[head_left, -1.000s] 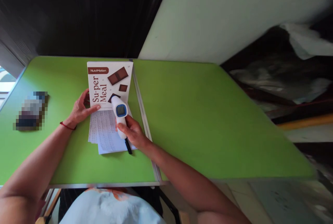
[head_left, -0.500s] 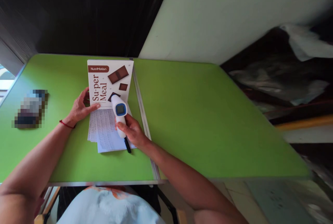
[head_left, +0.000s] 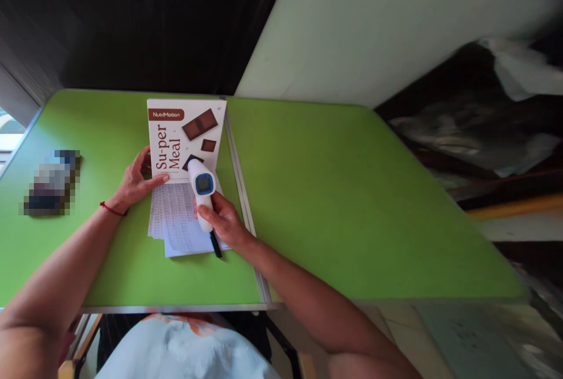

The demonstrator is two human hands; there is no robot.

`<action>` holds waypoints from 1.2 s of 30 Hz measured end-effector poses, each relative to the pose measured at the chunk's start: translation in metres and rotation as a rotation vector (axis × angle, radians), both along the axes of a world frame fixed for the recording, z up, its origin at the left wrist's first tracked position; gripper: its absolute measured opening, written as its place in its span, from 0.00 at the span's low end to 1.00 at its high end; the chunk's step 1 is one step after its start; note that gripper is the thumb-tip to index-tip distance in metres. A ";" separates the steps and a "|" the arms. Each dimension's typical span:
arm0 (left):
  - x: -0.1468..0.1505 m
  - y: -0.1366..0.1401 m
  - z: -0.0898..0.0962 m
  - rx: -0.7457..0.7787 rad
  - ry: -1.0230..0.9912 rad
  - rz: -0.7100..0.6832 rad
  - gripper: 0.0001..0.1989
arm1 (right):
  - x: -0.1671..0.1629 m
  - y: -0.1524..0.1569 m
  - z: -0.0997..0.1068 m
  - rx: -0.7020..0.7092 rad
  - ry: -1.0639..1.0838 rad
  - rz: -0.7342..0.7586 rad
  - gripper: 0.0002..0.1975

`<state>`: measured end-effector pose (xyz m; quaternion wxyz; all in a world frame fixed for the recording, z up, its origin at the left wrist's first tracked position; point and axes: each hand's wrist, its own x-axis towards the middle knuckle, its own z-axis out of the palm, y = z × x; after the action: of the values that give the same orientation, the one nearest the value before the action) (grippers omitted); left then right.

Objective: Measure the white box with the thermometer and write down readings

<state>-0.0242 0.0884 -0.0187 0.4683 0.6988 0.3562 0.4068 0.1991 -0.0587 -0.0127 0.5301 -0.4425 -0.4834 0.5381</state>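
Observation:
My left hand [head_left: 139, 180] grips the lower left edge of a white box [head_left: 176, 127] printed "NutriMotion Su-per Meal", thumb on its front and fingers behind. In my right hand [head_left: 223, 219] is a white infrared thermometer [head_left: 202, 191], held by its handle with its blue-framed screen toward me. Its front end overlaps the box's lower part; whether it touches cannot be told. Beneath both lie sheets of paper [head_left: 182, 238] covered in writing. A black pen [head_left: 215, 244] rests on the papers, partly hidden by the thermometer.
The green table [head_left: 352, 203] has a metal seam [head_left: 237, 173] running front to back. A blurred-out phone-like object [head_left: 51, 184] lies at the left. Behind are a dark panel [head_left: 145, 21] and a pale wall [head_left: 343, 27]. Plastic-covered items [head_left: 466, 127] sit on shelves to the right.

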 end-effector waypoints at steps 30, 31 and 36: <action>0.002 -0.001 0.005 -0.010 0.058 -0.022 0.43 | 0.000 0.000 0.006 -0.038 0.019 -0.010 0.28; 0.002 -0.001 0.006 -0.011 0.056 -0.029 0.44 | 0.000 0.000 0.005 -0.040 0.021 -0.007 0.28; 0.002 -0.003 0.008 0.001 0.084 0.002 0.41 | 0.001 -0.001 0.002 -0.050 0.036 -0.007 0.27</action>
<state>-0.0224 0.0852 -0.0103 0.4520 0.7152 0.3760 0.3778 0.2003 -0.0594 -0.0108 0.5292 -0.4478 -0.4586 0.5560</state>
